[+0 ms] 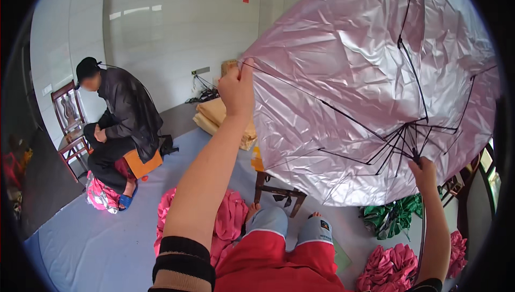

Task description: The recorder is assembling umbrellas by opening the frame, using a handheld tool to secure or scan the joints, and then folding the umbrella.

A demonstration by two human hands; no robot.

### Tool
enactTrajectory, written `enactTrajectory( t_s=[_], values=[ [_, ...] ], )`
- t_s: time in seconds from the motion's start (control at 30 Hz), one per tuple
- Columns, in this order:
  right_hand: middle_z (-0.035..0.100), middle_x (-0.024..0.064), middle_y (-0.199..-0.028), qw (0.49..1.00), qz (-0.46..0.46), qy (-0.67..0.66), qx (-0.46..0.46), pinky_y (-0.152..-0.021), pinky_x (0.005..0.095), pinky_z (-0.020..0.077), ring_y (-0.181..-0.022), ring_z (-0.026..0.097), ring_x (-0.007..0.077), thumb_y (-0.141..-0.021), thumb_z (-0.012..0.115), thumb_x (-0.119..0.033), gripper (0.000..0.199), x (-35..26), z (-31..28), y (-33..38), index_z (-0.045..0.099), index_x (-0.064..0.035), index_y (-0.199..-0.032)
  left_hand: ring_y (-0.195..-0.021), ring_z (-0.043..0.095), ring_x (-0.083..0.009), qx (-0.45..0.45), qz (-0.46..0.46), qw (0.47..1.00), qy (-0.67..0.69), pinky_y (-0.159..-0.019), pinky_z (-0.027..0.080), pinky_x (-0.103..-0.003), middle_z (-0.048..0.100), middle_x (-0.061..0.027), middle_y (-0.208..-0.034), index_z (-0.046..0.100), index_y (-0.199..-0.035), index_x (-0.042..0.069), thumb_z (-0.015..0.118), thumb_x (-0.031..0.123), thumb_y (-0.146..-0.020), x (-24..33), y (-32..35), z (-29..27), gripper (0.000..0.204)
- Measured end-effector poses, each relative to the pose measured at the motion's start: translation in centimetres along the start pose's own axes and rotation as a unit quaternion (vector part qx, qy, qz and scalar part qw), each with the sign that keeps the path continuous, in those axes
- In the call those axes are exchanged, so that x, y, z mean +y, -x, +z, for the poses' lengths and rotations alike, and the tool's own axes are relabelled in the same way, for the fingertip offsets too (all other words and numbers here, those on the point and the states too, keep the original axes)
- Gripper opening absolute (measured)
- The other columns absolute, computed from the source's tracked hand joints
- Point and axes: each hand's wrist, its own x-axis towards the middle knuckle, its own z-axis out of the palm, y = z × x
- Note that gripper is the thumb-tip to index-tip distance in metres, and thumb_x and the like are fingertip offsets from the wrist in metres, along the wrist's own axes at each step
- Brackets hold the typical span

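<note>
A partly spread umbrella point(322, 39) with a shiny silver-pink lining fills the upper right, its inside facing me. Black ribs point(351, 113) fan out from its centre, several of them bent. With fingers closed, my left hand point(237, 90) grips the canopy's left edge at the end of a rib. My right hand point(424, 175) is closed around the shaft, just below where the ribs meet. The outer side of the canopy is hidden from me.
Pink fabric bundles lie left of my legs point(232, 214) and at lower right point(389, 268); green fabric point(394, 217) lies under the canopy. A wooden stool point(279, 190) stands ahead. At left, a person point(129, 107) sits near a wooden chair point(68, 123). Tan sacks point(217, 117) rest by the wall.
</note>
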Motion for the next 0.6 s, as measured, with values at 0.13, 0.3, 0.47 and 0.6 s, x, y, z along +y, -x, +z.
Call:
enactTrajectory(
  t_s=[0.13,0.3,0.47,0.6],
  values=[
    [0.055,0.0170,-0.059,0.997,0.059,-0.043,-0.038,-0.053,0.0401,0.0392,-0.053,0.051,0.0235,-0.077,0.069,-0.028,0.036,0.5,0.9,0.1,0.059,0.0065,-0.073,-0.051,0.049,-0.0284,-0.082,-0.013,0.997,0.010,-0.055,0.040,-0.039,0.054,-0.0160,-0.054,0.059,-0.066,-0.005,0.065,0.038,-0.086,2.6,0.3,-0.9,0.048],
    [0.053,0.0156,-0.057,0.999,0.036,-0.034,-0.010,-0.051,0.0399,0.0369,-0.052,0.049,0.0204,-0.079,0.067,-0.027,0.036,0.8,1.6,-0.8,0.057,0.0069,-0.071,-0.055,0.054,-0.0178,-0.178,0.084,0.976,-0.096,-0.056,0.042,-0.039,0.060,-0.0090,-0.059,0.059,-0.065,-0.004,0.070,0.043,-0.081,3.1,-0.1,-1.4,0.051],
    [0.050,0.0118,-0.057,0.991,0.095,-0.033,-0.084,-0.048,0.0370,0.0352,-0.049,0.049,0.0198,-0.084,0.063,-0.032,0.037,2.0,0.3,-1.8,0.056,0.0028,-0.073,-0.067,0.059,-0.0191,-0.411,-0.034,0.908,-0.074,-0.065,0.047,-0.035,0.068,-0.0079,-0.080,0.068,-0.088,0.000,0.073,0.050,-0.074,1.5,0.1,-2.5,0.051],
    [0.040,-0.0030,-0.050,0.964,0.194,-0.151,-0.105,-0.030,0.0270,0.0254,-0.033,0.036,0.0086,-0.093,0.057,-0.033,0.033,2.1,-1.9,-2.5,0.051,-0.0060,-0.074,-0.068,0.059,-0.0163,-0.566,-0.091,0.795,-0.200,-0.064,0.048,-0.031,0.065,-0.0087,-0.078,0.066,-0.095,-0.002,0.075,0.047,-0.073,0.1,0.1,-4.1,0.054]
  ],
)
